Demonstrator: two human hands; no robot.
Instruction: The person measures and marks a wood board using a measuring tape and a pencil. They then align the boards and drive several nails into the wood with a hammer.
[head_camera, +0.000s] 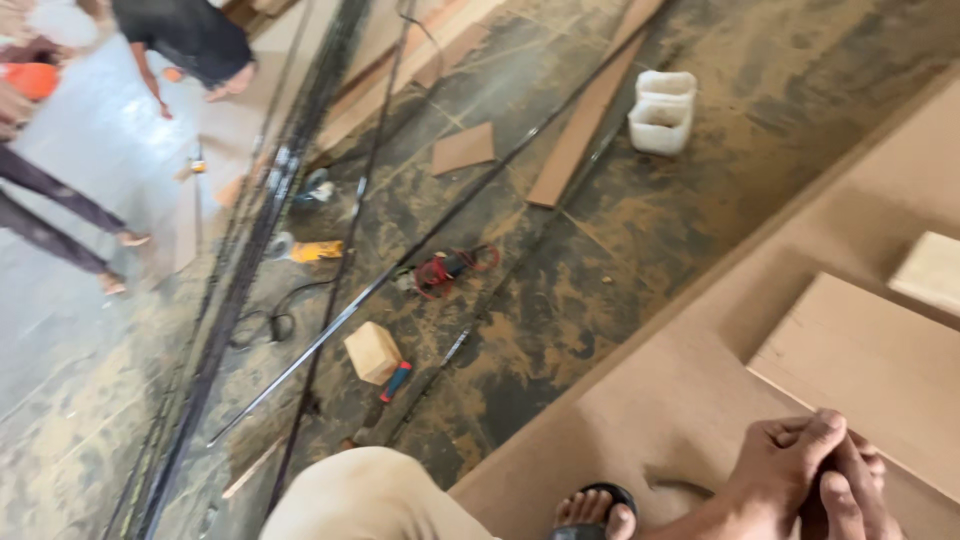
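Down at the near edge of the large brown board (690, 400), the person's two hands meet: the left hand (785, 465) lies over the right hand (850, 490), fingers (815, 435) curled and pressed together around each other, pinching nothing that shows. Just beyond the hands, a paler panel (870, 365) rests flat on the board, and a small light block (930, 270) lies past that panel. Beside the board's near edge, a sandalled foot (595, 510) and a knee in tan cloth (360, 495) show. Off the board, on the dusty floor (620, 240), lie a wooden block (372, 352), a red power tool (445, 268), a long plank (585, 115) and a white tub (662, 112). Far from the board, another person (190, 40) bends over.
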